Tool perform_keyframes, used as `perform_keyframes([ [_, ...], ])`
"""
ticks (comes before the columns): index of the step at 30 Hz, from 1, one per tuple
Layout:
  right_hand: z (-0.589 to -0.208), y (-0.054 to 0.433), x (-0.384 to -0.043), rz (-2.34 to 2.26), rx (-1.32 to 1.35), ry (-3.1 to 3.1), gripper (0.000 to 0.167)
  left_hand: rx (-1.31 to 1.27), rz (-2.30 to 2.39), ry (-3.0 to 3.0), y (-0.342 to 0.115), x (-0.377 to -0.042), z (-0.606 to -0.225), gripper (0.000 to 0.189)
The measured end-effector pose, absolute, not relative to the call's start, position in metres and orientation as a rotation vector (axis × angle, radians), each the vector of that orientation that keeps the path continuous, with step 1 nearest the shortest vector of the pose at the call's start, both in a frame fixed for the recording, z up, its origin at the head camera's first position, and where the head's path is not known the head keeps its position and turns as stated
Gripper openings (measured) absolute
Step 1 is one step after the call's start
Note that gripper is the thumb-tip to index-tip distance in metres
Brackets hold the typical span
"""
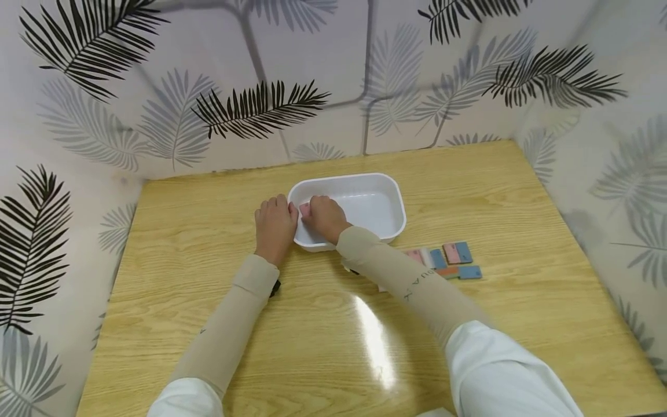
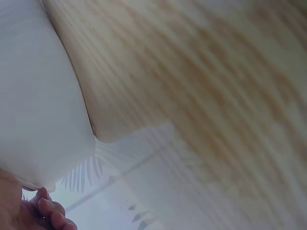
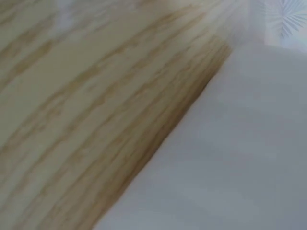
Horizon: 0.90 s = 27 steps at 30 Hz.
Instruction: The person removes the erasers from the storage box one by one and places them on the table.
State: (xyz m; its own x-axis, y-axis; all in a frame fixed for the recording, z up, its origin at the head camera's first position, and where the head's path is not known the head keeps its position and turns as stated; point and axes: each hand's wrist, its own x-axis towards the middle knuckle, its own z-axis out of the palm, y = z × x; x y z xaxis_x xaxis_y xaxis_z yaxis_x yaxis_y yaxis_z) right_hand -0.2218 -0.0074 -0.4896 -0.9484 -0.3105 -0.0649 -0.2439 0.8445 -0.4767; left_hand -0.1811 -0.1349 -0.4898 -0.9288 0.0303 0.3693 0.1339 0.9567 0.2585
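A white plastic basin (image 1: 372, 179) with rounded corners sits on the table. My left hand (image 1: 276, 229) grips its left end, thumb at the rim and fingers along the outside. In the left wrist view, curled fingers (image 2: 48, 211) show low beside the basin wall (image 2: 38, 96). My right hand (image 1: 326, 219) reaches into the left part of the basin, and its curled fingers hold a small flat pink block (image 1: 304, 209), partly covered by the hand. In the right wrist view, the basin wall (image 3: 225, 158) fills one side and the right hand does not show.
Right of the basin lie several small flat blocks, among them a pink-and-blue one (image 1: 457, 253) and a blue-ended one (image 1: 470, 272). My right forearm (image 1: 411, 281) hides part of this group. A leaf-patterned wall covering (image 1: 333, 127) rises behind the wooden table (image 1: 198, 220).
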Motion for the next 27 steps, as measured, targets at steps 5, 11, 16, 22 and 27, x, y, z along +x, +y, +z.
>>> perform_keyframes([
  [5, -0.483, 0.004, -0.221, -0.753, -0.496, 2.879, 0.033, -0.121, -0.398, -2.738, -0.135, -0.182, -0.489, 0.027],
  [11, -0.466, 0.03, -0.219, -0.77, -0.62, 2.855, 0.02, -0.083, -0.4, -2.799, -0.133, -0.183, -0.489, 0.027],
  [16, -0.454, 0.058, -0.211, -0.822, -0.665, 2.842, 0.025, -0.071, -0.412, -2.823, -0.134, -0.182, -0.491, 0.029],
  [22, -0.444, 0.095, -0.201, -0.837, -0.747, 2.83, 0.026, -0.084, -0.411, -2.817, -0.134, -0.182, -0.49, 0.028],
  [27, -0.434, 0.126, -0.192, -0.879, -0.771, 2.848, 0.025, -0.087, -0.41, -2.812, -0.135, -0.182, -0.49, 0.028],
])
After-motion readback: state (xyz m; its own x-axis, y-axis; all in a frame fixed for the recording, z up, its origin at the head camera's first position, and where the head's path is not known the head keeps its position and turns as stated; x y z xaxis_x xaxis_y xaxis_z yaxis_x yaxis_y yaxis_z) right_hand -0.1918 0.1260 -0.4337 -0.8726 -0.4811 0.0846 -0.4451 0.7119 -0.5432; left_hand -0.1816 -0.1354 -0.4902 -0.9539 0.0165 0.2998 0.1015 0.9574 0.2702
